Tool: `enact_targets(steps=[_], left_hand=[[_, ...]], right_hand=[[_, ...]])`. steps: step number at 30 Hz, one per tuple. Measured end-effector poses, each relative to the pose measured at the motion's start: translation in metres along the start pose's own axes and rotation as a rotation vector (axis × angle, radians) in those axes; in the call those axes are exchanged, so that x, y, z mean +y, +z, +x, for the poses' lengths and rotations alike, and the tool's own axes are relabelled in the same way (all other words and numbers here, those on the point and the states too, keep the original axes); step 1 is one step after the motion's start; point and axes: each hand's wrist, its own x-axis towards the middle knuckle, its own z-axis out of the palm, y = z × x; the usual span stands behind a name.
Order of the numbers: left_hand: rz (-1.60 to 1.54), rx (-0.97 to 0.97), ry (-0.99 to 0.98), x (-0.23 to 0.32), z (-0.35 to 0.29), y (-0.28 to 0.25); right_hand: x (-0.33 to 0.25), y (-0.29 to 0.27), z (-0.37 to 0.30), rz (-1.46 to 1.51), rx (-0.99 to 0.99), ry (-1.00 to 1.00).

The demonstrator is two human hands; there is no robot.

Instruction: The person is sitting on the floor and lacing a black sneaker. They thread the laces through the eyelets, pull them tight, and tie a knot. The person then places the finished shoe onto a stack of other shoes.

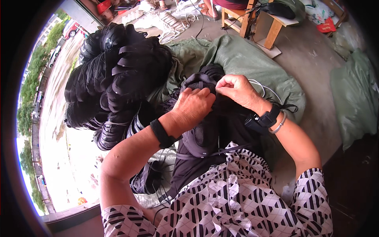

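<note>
Across my lap lies a black shoe upper (pixel 195 140), its rounded end toward me and more black mesh showing beyond my knuckles. My left hand (pixel 194 103) is closed over its middle, fingers curled into the dark material. Close beside it on the right, my right hand (pixel 240 91) is raised in a pinch, thumb and forefinger together; whatever is between the tips is too small to make out. To the left rises a big heap of black shoe uppers (pixel 138 67) tied in bundles. Another dark upper (pixel 147 177) with loose laces lies below my left forearm.
A stuffed green sack (pixel 248 63) lies just ahead, with a white cord (pixel 262 86) on it. Another green sack (pixel 353 94) stands at the right. Farther off are a wooden stool (pixel 237 21), coiled pale rope (pixel 173 23) and another person's foot (pixel 209 12). An open doorway borders the left.
</note>
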Motion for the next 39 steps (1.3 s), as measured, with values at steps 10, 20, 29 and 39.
enact_targets(steps=[10, 20, 29, 39], left_hand=[[-0.876, 0.131, 0.403, 0.078, -0.024, -0.021], [-0.260, 0.344, -0.119, 0.001, -0.011, -0.026], [-0.143, 0.030, -0.146, -0.036, -0.022, -0.006], [-0.247, 0.027, -0.203, -0.037, -0.029, 0.002]], right_hand=[[-0.010, 0.013, 0.002, -0.345, -0.070, -0.195], [-0.027, 0.010, -0.003, -0.666, -0.135, -0.443], [-0.016, 0.028, 0.001, -0.650, -0.173, -0.416], [-0.009, 0.033, 0.000, -0.597, -0.160, -0.344]])
